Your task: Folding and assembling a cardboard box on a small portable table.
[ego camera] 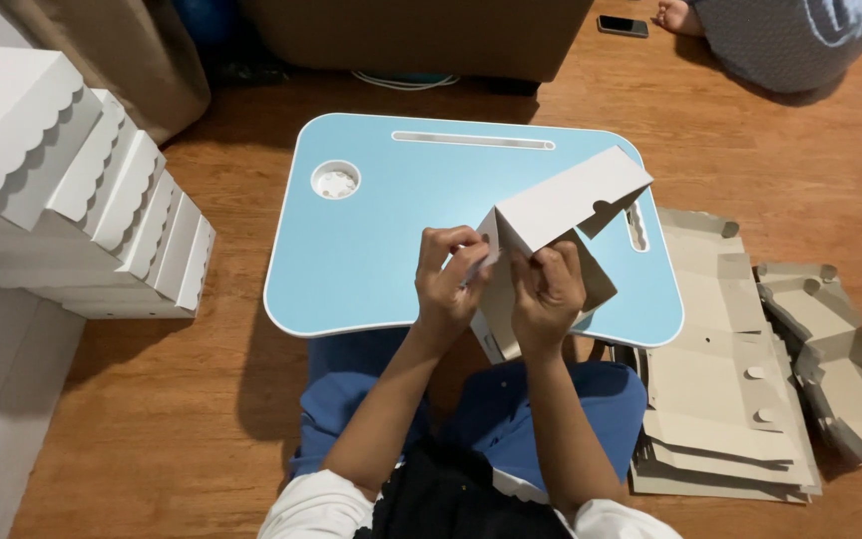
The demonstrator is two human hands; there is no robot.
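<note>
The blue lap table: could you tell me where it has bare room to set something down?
The lap table is bare across its left and middle, between the cup recess and the left hand. The right side is crowded by both hands and the half-folded box.

The half-folded box [561,215] is thin cardboard — matt white on its outer face, dull grey-brown on the inner one. The flat box blanks [720,389] stacked on the floor show the same rough grey-brown side, unglazed. The finished boxes [82,200] with scalloped lids are smooth white card (no shine to speak of). The lap table [371,200] has a pale blue top, smooth and satin, likely laminate or plastic, with a white edge. The floor [152,419] is warm brown wood — grained, faintly glossy. The trousers [511,399] are blue matt cloth.
</note>
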